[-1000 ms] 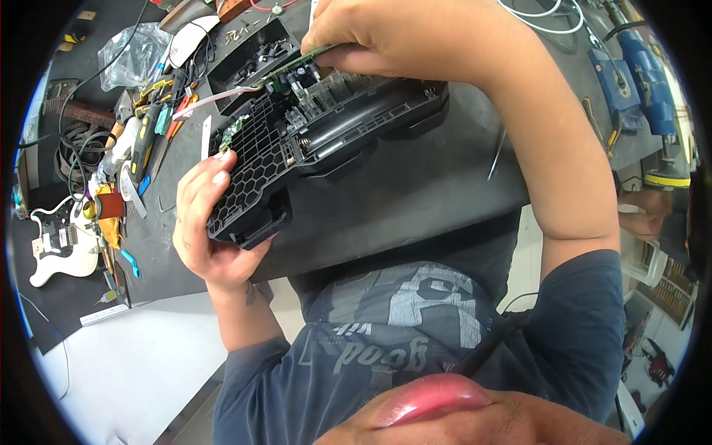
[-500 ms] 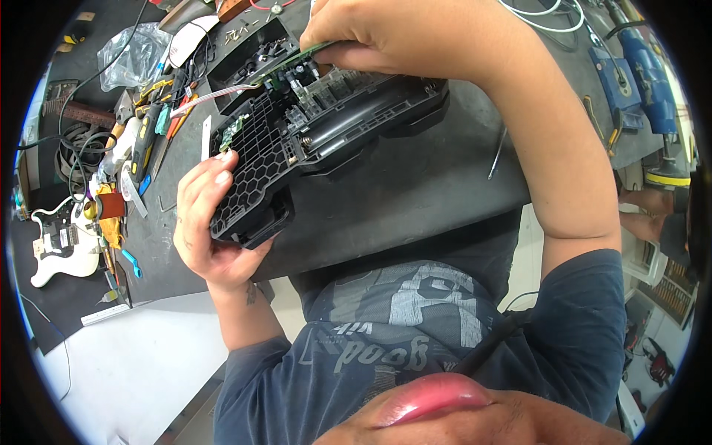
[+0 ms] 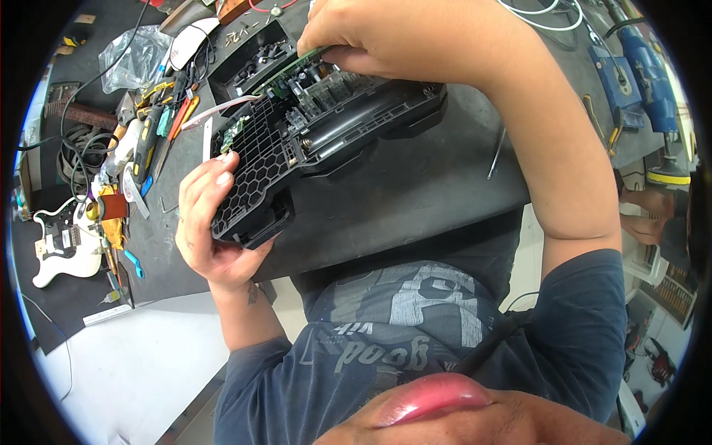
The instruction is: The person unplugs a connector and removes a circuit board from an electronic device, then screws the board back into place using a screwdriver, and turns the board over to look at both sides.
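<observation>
An opened black plastic casing (image 3: 256,172) with honeycomb ribs is held tilted over the dark work surface. My left hand (image 3: 204,219) grips its left end, thumb below and fingers over the edge. My right hand (image 3: 363,35) pinches the upper edge of a green circuit board (image 3: 288,71), which stands up at the casing's far side. Some of its fingertips are out of sight. A pale ribbon cable (image 3: 230,104) runs left from that board. Near my left fingertips, a smaller green board (image 3: 236,132) sits in the casing.
Behind the casing stands a black tray (image 3: 239,50) of small dark parts. Pliers, cutters and a yellow-black knife (image 3: 145,141) crowd the left, with a white guitar-shaped body (image 3: 83,256). A thin metal rod (image 3: 497,154) lies right; a blue vise-like tool (image 3: 645,78) stands beyond.
The green circuit board has tilted, and its far-left end has shifted slightly. The ribbon cable has swung right and lies closer to the casing. My left hand keeps its hold with little movement.
</observation>
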The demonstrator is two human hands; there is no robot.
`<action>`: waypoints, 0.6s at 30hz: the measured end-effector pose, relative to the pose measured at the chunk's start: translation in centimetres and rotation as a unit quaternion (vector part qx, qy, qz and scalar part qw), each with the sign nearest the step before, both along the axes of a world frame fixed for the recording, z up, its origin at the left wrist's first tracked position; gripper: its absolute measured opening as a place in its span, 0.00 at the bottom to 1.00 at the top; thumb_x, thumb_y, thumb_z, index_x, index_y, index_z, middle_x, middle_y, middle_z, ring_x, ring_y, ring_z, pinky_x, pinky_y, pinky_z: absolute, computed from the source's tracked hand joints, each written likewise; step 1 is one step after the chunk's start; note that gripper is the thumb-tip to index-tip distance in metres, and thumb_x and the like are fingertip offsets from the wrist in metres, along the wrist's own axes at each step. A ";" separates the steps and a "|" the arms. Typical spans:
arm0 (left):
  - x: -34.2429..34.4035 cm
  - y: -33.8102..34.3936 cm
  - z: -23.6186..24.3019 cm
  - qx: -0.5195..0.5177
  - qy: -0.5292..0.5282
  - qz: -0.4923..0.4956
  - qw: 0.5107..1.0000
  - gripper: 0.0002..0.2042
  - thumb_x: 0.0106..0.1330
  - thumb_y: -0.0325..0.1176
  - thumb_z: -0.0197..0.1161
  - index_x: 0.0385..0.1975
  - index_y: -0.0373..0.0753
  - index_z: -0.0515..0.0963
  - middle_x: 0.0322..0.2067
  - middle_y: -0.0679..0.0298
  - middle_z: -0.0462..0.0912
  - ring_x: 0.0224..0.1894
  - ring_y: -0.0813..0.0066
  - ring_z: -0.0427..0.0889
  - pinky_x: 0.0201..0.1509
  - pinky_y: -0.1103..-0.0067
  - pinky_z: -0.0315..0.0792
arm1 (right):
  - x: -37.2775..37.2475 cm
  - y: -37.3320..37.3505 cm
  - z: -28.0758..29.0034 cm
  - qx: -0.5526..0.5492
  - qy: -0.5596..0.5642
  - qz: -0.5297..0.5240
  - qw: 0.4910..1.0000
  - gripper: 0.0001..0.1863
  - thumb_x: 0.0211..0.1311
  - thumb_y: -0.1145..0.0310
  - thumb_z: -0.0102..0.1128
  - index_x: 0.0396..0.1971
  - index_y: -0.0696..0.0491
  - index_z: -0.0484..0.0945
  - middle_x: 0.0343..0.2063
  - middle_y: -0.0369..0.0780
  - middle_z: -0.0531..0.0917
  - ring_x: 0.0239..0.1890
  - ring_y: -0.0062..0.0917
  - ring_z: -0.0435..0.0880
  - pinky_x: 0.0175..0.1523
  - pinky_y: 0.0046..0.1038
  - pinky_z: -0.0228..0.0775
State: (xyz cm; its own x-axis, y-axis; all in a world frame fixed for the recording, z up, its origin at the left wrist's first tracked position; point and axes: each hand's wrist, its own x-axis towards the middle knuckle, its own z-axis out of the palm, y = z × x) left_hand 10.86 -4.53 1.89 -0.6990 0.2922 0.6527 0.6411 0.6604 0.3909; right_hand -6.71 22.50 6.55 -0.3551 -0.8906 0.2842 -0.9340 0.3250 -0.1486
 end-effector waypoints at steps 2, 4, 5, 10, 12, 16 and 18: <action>0.0 0.0 -0.1 0.004 0.000 -0.002 1.000 0.32 0.46 0.36 0.81 0.52 0.30 0.78 0.49 0.42 0.86 0.52 0.46 0.84 0.60 0.60 0.76 | 0.0 0.0 0.0 -0.011 0.031 -0.004 0.999 0.07 0.53 0.72 0.61 0.28 0.56 0.87 0.28 0.47 0.87 0.35 0.41 0.88 0.45 0.39 0.81; 0.1 0.0 0.0 0.007 -0.003 0.001 1.000 0.32 0.45 0.36 0.81 0.52 0.30 0.78 0.49 0.42 0.86 0.52 0.46 0.84 0.60 0.60 0.76 | 0.1 0.0 -0.1 -0.018 0.026 0.001 0.999 0.07 0.53 0.71 0.61 0.28 0.56 0.87 0.28 0.46 0.87 0.35 0.41 0.88 0.45 0.39 0.81; 0.1 -0.1 -0.1 0.006 -0.002 0.001 1.000 0.32 0.45 0.36 0.81 0.52 0.30 0.78 0.49 0.42 0.86 0.52 0.46 0.84 0.60 0.60 0.76 | 0.1 0.0 -0.1 -0.025 0.020 0.006 0.999 0.07 0.53 0.71 0.61 0.27 0.56 0.87 0.28 0.46 0.87 0.34 0.41 0.88 0.45 0.39 0.81; 0.3 -0.3 -0.1 -0.005 -0.021 -0.005 1.000 0.35 0.50 0.44 0.82 0.55 0.30 0.76 0.52 0.40 0.84 0.56 0.46 0.82 0.64 0.58 0.72 | 0.1 0.0 0.0 -0.018 0.031 0.015 0.999 0.06 0.52 0.71 0.62 0.27 0.55 0.87 0.28 0.46 0.87 0.34 0.40 0.88 0.44 0.38 0.81; 0.2 -0.1 0.0 0.001 -0.012 0.000 1.000 0.34 0.47 0.39 0.82 0.53 0.30 0.77 0.50 0.41 0.85 0.54 0.46 0.83 0.62 0.59 0.74 | 0.1 -0.1 0.1 -0.013 0.028 0.024 0.999 0.06 0.52 0.71 0.63 0.27 0.55 0.87 0.28 0.45 0.87 0.34 0.40 0.88 0.44 0.38 0.81; 0.0 0.0 -0.1 0.008 -0.001 -0.001 1.000 0.32 0.44 0.35 0.81 0.51 0.30 0.79 0.48 0.42 0.86 0.52 0.46 0.84 0.60 0.60 0.76 | 0.2 0.1 0.1 -0.017 0.035 0.022 0.999 0.06 0.52 0.71 0.64 0.27 0.55 0.87 0.28 0.45 0.87 0.35 0.39 0.88 0.45 0.38 0.81; -0.1 0.1 0.0 0.010 -0.002 -0.003 1.000 0.32 0.44 0.35 0.81 0.51 0.30 0.79 0.48 0.42 0.86 0.52 0.46 0.84 0.60 0.60 0.76 | 0.2 0.2 0.1 -0.018 0.042 0.023 0.999 0.06 0.52 0.71 0.64 0.27 0.55 0.87 0.28 0.45 0.87 0.35 0.39 0.88 0.45 0.37 0.81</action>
